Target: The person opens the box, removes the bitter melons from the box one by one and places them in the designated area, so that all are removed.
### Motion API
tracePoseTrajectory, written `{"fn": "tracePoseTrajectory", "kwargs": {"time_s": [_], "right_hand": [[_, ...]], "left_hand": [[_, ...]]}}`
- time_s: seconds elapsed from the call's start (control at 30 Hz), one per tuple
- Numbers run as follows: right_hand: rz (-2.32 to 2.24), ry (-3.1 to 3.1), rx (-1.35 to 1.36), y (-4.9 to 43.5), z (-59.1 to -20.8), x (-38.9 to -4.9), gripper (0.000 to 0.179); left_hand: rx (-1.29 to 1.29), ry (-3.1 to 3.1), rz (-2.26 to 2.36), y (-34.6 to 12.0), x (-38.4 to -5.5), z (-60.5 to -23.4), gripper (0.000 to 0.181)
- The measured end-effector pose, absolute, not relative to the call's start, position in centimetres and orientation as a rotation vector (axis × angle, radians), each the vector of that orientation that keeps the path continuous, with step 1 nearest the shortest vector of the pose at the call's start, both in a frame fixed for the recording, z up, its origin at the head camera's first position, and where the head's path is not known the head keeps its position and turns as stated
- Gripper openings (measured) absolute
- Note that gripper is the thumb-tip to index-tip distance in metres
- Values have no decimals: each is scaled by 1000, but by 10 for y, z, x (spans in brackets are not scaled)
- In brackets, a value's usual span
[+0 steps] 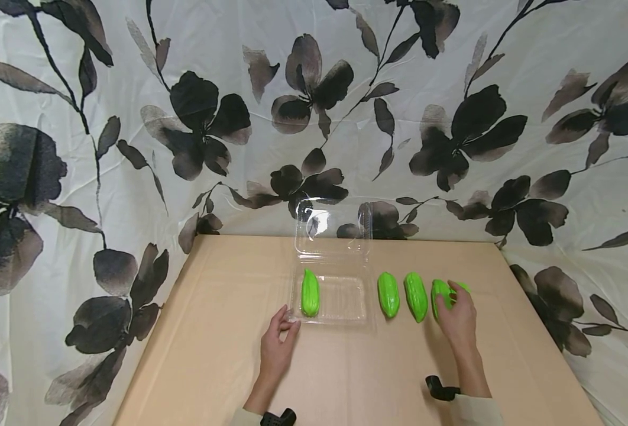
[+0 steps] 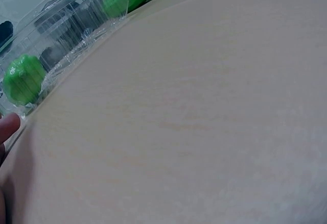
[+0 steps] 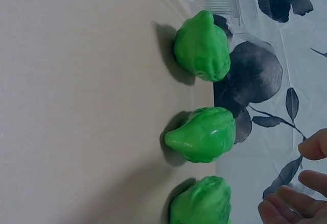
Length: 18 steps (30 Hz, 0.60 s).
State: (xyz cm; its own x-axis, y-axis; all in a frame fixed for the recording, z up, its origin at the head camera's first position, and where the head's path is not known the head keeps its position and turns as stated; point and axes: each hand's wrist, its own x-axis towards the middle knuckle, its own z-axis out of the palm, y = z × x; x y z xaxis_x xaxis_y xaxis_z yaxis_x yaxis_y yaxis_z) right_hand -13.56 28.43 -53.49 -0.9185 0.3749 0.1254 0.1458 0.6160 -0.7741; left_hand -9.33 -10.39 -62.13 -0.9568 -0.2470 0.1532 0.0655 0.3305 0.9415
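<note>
A hinged clear plastic container (image 1: 346,322) lies with its lid raised at the back. One green, ridged vegetable with a pointed tip (image 1: 310,294) lies inside, at the left. My left hand (image 1: 278,343) holds the container's front left corner between thumb and fingers. To the right of the container, similar vegetables lie in a row: one nearest it (image 1: 388,294), a second (image 1: 416,297) and a third (image 1: 442,289). My right hand (image 1: 459,316) is over the third, partly covering it and the green behind the fingers. In the right wrist view, its fingers (image 3: 286,206) are spread apart with nothing between them.
The container's transparent lid (image 1: 332,231) leans up near the back edge of the light brown table (image 1: 229,284). White cloth with dark flowers (image 1: 378,136) hangs behind and spreads around the table. Dark wrist devices (image 1: 442,390) are on both wrists.
</note>
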Motion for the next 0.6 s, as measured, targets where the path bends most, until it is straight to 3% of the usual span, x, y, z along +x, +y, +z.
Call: {"fn": "tracePoseTrajectory", "kwargs": {"time_s": [0.6], "right_hand": [[1182, -2540, -357, 268, -532, -138, 48]], "left_hand": [[172, -2347, -1665, -104, -94, -622, 54]]}}
